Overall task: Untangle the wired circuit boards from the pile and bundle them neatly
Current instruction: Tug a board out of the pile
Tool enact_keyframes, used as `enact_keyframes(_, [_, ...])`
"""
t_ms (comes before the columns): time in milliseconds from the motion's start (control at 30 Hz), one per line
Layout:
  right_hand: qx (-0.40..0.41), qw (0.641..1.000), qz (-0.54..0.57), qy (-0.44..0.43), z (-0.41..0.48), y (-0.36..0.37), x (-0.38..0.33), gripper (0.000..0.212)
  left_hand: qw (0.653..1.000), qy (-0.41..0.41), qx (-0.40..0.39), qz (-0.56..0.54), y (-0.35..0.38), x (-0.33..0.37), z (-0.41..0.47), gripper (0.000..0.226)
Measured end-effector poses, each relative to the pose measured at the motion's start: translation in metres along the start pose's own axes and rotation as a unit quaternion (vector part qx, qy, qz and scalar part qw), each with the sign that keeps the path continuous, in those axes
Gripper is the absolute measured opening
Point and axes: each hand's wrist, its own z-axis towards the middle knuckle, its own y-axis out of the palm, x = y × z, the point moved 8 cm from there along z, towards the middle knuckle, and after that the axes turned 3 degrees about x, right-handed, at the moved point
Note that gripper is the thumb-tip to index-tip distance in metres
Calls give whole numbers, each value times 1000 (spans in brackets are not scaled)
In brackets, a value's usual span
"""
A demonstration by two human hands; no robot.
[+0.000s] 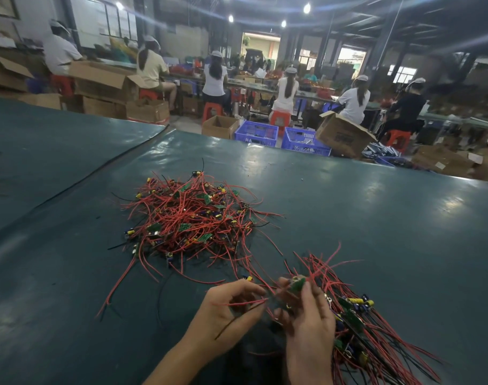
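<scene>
A: Where is the room?
B: The dark green table mat (pixel 376 195) stretches wide on both sides of the tangled pile of red-wired green circuit boards (pixel 192 220), mid-table; blue plastic crates (pixel 256 133) stand beyond its far edge.
A: Hands?
B: The left hand (pixel 231 309) pinches red wires; the right hand (pixel 306 320) grips a small green board (pixel 298 285), touching the straightened bundle of boards (pixel 359 329).

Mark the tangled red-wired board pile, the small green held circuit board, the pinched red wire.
tangled red-wired board pile (pixel 192 220): head view, heap's centre.
small green circuit board (pixel 298 285): head view, its face.
pinched red wire (pixel 237 303): head view, mid-length.
</scene>
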Motion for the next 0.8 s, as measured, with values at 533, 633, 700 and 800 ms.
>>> enact_keyframes(533, [71, 812, -467, -342, -4, -20, -56, 32, 931, -32, -25, 364, -12, -40, 0, 19])
enact_keyframes(633, [97, 796, -514, -306, 2, -28, -52, 20, 932, -38, -19, 359, -14, -39, 0, 19])
enact_keyframes(700, [103, 800, -511, -299, 4, -30, -53, 20, 932, -35, -13, 360, -15, -37, 1, 19])
enact_keyframes(800, [75, 822, -450, -339, -3, -21, -57, 15, 936, -5, 25, 350, -18, -28, 1, 13])
